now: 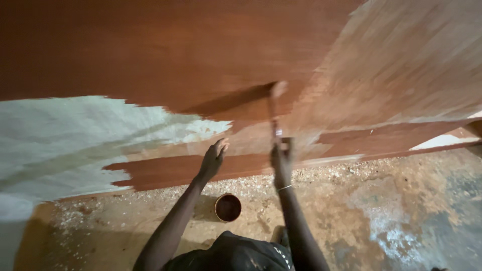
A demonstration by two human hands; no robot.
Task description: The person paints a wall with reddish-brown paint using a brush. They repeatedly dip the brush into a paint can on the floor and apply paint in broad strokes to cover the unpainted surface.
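A large wooden board (165,50) fills the upper view, mostly coated red-brown, with pale bare patches at left (60,135) and upper right. My right hand (282,159) grips the handle of a paintbrush (274,108), whose bristles press on the board at the edge of the wet stain. My left hand (213,158) rests with fingers on the board's lower part, holding nothing. A small round tin of dark stain (228,207) stands on the floor just below and between my arms.
The floor (376,211) is dusty concrete strewn with wood shavings along the board's lower edge. My dark-clothed body (236,256) shows at the bottom. A thin bangle sits on my right wrist.
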